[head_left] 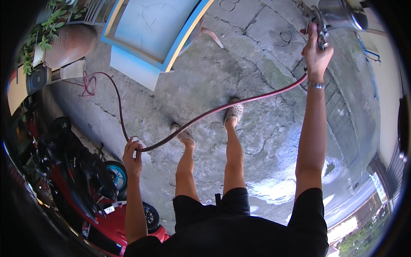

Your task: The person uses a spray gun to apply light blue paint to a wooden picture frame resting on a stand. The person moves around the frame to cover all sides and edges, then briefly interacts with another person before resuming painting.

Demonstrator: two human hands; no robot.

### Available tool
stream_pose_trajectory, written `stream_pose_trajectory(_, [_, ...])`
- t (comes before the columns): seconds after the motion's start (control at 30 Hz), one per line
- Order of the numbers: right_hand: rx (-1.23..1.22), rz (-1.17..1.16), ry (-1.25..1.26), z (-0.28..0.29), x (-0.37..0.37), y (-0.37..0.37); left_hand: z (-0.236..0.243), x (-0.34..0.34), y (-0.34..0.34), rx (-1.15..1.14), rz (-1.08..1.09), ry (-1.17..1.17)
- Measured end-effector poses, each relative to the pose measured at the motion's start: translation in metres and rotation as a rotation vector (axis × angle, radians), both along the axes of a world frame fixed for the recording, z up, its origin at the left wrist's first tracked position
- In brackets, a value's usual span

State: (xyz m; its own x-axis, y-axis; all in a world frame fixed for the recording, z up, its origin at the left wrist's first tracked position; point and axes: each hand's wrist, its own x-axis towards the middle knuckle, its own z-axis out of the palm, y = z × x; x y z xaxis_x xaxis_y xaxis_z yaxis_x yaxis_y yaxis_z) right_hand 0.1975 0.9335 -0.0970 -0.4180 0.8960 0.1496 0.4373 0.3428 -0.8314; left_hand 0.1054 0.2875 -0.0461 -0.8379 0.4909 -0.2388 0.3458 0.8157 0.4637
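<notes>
My right hand (318,55), raised at the far right, is wrapped round the handle of a metal spray gun (319,25). A silver cup (342,15) sits on the gun's right side. From below that hand a dark red hose (222,108) sags across in front of my legs to my left hand (132,157), whose fingers are closed round it. Beyond the left hand the hose runs on to the ground at the far left. Ahead stands a wooden frame-like piece (165,64) with blue edges and a pale blue panel (147,25); the spray gun is well apart from it.
A large clay pot (72,45) with a leafy plant stands at the far left, near a black speaker (37,80). Red and black motorbikes (102,218) are parked close on my left. The concrete ground (265,171) is cracked and stained. A pale wall (387,77) rises at right.
</notes>
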Motion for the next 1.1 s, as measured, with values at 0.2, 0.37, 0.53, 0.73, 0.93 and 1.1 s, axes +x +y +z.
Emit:
stream_pose_trajectory(0.2, [-0.076,0.007,0.065,-0.021,-0.041,0.022,-0.004,0.004,0.015,-0.016,0.032,-0.002])
stream_pose_trajectory(0.37, [-0.122,0.083,0.185,-0.045,-0.055,0.011,-0.004,0.006,0.010,-0.026,0.056,-0.010])
stream_pose_trajectory(0.53, [-0.174,0.250,0.116,-0.064,-0.044,-0.035,-0.001,0.009,-0.013,-0.039,0.099,0.005])
stream_pose_trajectory(0.73, [-0.320,0.360,0.049,-0.069,-0.022,-0.092,0.008,0.012,-0.046,-0.093,0.116,0.012])
stream_pose_trajectory(0.93, [-0.299,0.445,0.112,-0.059,-0.011,-0.141,0.018,0.019,-0.073,-0.108,0.122,0.024])
stream_pose_trajectory(1.1, [-0.312,0.481,0.102,-0.067,0.004,-0.173,0.021,0.024,-0.091,-0.120,0.113,0.040])
